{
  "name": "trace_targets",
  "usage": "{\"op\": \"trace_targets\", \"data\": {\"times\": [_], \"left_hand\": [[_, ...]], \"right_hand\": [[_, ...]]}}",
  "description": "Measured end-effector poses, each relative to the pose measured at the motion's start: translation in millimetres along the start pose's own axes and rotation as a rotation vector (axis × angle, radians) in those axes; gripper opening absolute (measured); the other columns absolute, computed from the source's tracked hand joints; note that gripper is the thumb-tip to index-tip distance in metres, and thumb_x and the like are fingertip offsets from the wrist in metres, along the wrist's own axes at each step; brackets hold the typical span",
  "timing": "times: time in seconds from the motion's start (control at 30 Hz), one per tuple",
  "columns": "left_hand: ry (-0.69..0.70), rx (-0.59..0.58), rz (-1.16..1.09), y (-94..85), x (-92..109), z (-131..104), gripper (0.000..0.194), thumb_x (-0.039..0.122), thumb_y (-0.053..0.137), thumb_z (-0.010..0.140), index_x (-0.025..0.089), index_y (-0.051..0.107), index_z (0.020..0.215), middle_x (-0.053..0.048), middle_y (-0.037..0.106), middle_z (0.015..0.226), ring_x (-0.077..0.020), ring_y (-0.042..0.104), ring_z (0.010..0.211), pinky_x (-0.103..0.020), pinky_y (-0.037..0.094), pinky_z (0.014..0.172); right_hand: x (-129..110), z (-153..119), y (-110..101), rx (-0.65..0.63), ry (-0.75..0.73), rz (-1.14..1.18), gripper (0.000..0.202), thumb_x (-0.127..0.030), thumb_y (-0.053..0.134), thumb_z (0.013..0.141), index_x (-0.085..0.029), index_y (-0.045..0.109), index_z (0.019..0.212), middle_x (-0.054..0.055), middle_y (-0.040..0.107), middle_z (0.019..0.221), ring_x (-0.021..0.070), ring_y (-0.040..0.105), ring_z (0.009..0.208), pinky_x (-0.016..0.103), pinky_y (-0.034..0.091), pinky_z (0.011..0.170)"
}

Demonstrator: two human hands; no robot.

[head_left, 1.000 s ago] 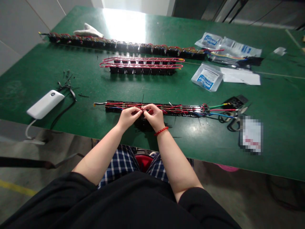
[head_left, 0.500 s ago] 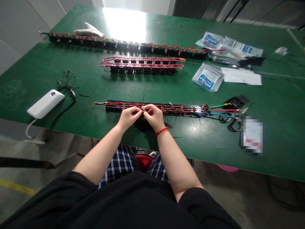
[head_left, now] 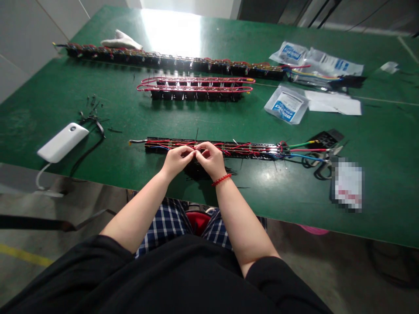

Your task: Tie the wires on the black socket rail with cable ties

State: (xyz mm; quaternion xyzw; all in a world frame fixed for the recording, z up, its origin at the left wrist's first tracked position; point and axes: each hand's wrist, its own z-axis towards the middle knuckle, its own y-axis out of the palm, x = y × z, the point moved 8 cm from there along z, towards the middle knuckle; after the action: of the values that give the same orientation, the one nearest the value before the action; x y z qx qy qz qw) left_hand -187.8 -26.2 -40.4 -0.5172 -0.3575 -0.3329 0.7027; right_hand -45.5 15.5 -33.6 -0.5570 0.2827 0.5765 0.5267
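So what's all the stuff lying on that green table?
Wired strip: one, black with red wires, nearest the person, under both hands.
Short strip: one, black with red loops, mid-table.
Long strip: one, black, far edge.
Power bank: one, white, left.
Plastic bags: several, clear with blue print, far right.
Scissors: one, dark, right.
Cloth: one, white, far left.
Table: green.
Left hand, right hand: pinching at the wires; right wrist wears a red bracelet.

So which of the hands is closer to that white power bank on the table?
Left. The left hand is on the wired strip, right of the white power bank; the right hand lies farther right.
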Motion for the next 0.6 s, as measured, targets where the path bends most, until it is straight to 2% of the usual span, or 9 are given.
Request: {"op": "trace_targets", "data": {"times": [0.3, 0.6], "left_hand": [[-0.004, 0.007, -0.025, -0.6, 2.6, -0.5, 0.017, 0.034, 0.066, 0.085, 0.021, 0.076, 0.085, -0.002, 0.078, 0.085, -0.016, 0.07, 0.076, -0.025, 0.055, 0.07], [-0.004, 0.006, -0.032, -1.3, 4.9, -0.1, 0.017, 0.034, 0.066, 0.084, 0.02, 0.076, 0.083, -0.002, 0.077, 0.083, -0.0155, 0.069, 0.074, -0.024, 0.054, 0.068]], "right_hand": [[1.5, 0.8, -0.8, 0.016, -0.006, -0.017, 0.01, -0.029, 0.062, 0.084, -0.023, 0.069, 0.087, 0.003, 0.074, 0.093, 0.0142, 0.064, 0.071, 0.026, 0.053, 0.063], [4.3, 1.1, -0.4, 0.021, 0.009, -0.002, 0.008, -0.028, 0.063, 0.084, -0.023, 0.068, 0.086, 0.002, 0.074, 0.094, 0.0138, 0.063, 0.069, 0.027, 0.053, 0.063]]}}
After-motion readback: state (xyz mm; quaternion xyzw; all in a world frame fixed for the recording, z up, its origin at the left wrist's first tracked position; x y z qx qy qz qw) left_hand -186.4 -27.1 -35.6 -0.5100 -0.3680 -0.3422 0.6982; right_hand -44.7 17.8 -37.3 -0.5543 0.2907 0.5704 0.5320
